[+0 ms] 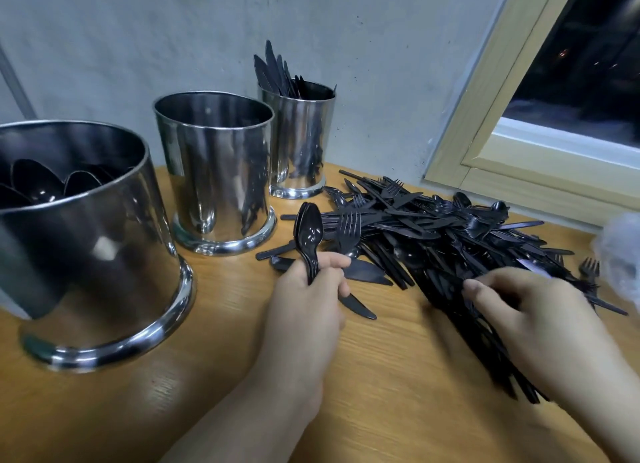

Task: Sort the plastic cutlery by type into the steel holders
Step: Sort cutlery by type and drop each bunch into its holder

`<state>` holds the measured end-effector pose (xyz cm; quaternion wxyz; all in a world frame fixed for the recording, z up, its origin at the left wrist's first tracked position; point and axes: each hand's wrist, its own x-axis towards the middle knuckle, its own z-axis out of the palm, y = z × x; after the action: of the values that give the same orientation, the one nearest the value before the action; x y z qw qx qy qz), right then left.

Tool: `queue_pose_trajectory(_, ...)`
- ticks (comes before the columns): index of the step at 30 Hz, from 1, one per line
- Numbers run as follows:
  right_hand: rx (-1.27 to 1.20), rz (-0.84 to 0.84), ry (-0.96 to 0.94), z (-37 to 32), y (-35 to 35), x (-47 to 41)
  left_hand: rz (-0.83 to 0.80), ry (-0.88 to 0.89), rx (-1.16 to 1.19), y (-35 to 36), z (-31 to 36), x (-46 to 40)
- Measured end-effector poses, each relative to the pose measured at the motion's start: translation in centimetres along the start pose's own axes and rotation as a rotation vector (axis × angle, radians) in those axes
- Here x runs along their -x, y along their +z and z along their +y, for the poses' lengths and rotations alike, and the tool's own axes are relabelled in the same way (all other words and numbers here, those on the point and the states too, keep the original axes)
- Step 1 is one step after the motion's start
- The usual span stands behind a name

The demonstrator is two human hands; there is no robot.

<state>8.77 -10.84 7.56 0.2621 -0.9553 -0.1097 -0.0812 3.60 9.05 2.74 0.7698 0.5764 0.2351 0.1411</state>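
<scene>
Sorting black plastic cutlery on a wooden worktop (214,376)

Head view: the left hand (308,300) has its grip clamped on stacked spoons (309,230); the right hand (526,310) pinches into the cutlery pile (450,241). Three steel holders (214,172) stand left, nearest holding spoons, farthest knives.

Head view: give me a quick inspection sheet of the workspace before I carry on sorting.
Surface: wooden table, bare grain at the near edge.
Job's things: three steel holders; left holder holds spoons, middle holder shows no contents from here, far holder holds knives. Mixed cutlery pile lies on the right.
Clutter: crumpled clear plastic at the right edge.
Grippers: left hand grips a bunch of spoons; right hand is in the pile, fingers curled, grasp blurred.
Cables: nothing seen.
Surroundings: grey wall, wood-framed window, dark outside.
</scene>
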Motion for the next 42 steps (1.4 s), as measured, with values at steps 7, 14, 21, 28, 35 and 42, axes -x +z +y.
queue_pose_trajectory(7, -0.415, 0.031, 0.089, -1.0, -0.1, 2.7, -0.029, -0.014, -0.030, 1.4, -0.8, 1.2)
queue_pose_trajectory(14, -0.668, -0.036, 0.130, -1.4, 1.2, 4.4, -0.071, -0.015, -0.011, 3.2, -1.2, 1.8)
queue_pose_trajectory(21, -0.528, -0.211, -0.025, -1.1, 1.6, 5.0, -0.142, -0.028, 0.015, 5.9, -1.9, 2.8)
queue_pose_trajectory(28, -0.342, -0.173, -0.093, 2.5, -0.9, 4.7, -0.279, -0.001, -0.024, 8.1, -3.1, 3.8)
queue_pose_trajectory(35, -0.145, 0.151, 0.102, 12.4, -4.1, 1.1, -0.375, 0.013, 0.047, 8.4, -3.7, 2.3)
queue_pose_trajectory(42, 0.036, 0.301, 0.077, 17.4, -3.6, -2.8, -0.392, 0.030, 0.013, 10.0, -4.8, 0.9)
